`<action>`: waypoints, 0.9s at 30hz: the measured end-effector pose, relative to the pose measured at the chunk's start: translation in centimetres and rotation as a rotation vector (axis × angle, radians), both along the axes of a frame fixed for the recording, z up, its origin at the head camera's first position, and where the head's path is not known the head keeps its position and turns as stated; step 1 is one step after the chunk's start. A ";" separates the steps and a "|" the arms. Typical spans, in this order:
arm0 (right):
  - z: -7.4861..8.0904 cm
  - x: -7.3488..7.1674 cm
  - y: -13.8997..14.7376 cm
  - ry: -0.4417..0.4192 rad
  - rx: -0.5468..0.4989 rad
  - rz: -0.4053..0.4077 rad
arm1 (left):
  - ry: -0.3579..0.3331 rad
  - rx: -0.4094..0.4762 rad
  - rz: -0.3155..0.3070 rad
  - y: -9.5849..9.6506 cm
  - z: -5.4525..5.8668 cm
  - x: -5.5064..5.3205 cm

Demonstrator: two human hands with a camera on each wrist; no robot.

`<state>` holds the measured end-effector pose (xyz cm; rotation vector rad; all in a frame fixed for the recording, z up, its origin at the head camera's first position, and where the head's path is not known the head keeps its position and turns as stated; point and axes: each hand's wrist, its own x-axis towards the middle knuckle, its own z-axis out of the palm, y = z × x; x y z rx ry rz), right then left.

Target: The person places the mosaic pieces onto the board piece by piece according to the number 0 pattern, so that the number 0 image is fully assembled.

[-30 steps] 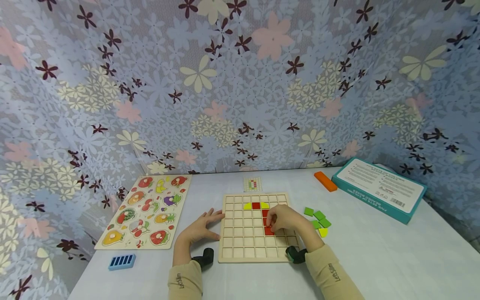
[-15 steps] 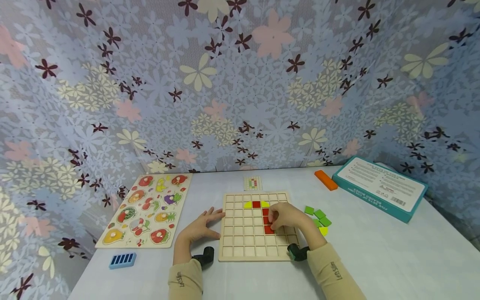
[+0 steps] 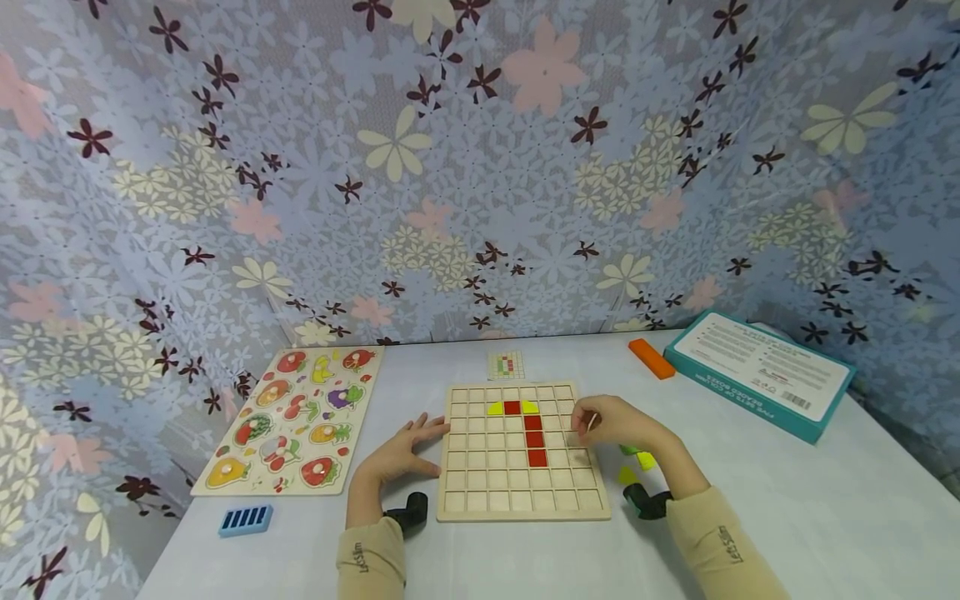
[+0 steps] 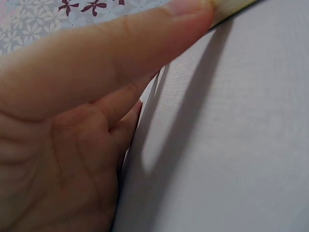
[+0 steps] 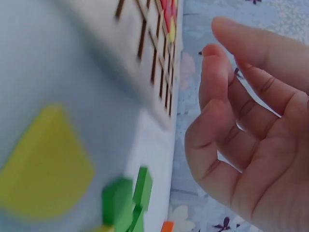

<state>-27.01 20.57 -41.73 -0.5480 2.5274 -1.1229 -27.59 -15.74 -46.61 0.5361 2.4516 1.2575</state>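
A wooden grid board (image 3: 476, 501) lies flat on the table. Near its top, a red square tile (image 3: 512, 407) sits between two yellow rounded tiles (image 3: 496, 408). Three more red square tiles (image 3: 534, 439) run down in a column below. My left hand (image 3: 397, 454) rests at the board's left edge, fingers and thumb extended to its rim. Over the right edge hovers my right hand (image 3: 621, 422); in the right wrist view its fingers are loosely bent, with nothing between thumb and forefinger. Under it lie green tiles (image 5: 118, 202) and a yellow rounded tile (image 5: 48, 166).
Behind the board is a small pattern card (image 3: 506, 366). A fruit puzzle board (image 3: 300, 417) and a light blue slotted block (image 3: 246, 521) are on the left. An orange block (image 3: 651, 360) and a teal box (image 3: 757, 379) stand at the back right.
My right hand has left the red tiles and moved right to the board's edge, uncovering the red column. It now overlaps most of the green tiles. The left hand has stayed in place.
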 end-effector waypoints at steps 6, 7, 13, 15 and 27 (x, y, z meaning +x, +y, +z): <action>-0.2 0.5 1.5 -0.033 0.010 0.004 | -0.005 0.010 0.009 0.0 0.2 0.1; -0.2 0.6 1.7 -0.038 0.009 0.003 | -0.008 0.014 0.011 0.0 0.2 0.1; -0.5 1.2 2.7 -0.061 0.006 0.013 | -0.019 0.025 0.015 0.0 0.2 0.1; -0.6 1.4 3.0 -0.068 0.008 0.016 | -0.023 0.026 0.016 0.0 0.2 0.1; -0.9 2.6 3.8 -0.116 0.036 0.051 | -0.015 0.022 0.015 0.0 0.2 0.2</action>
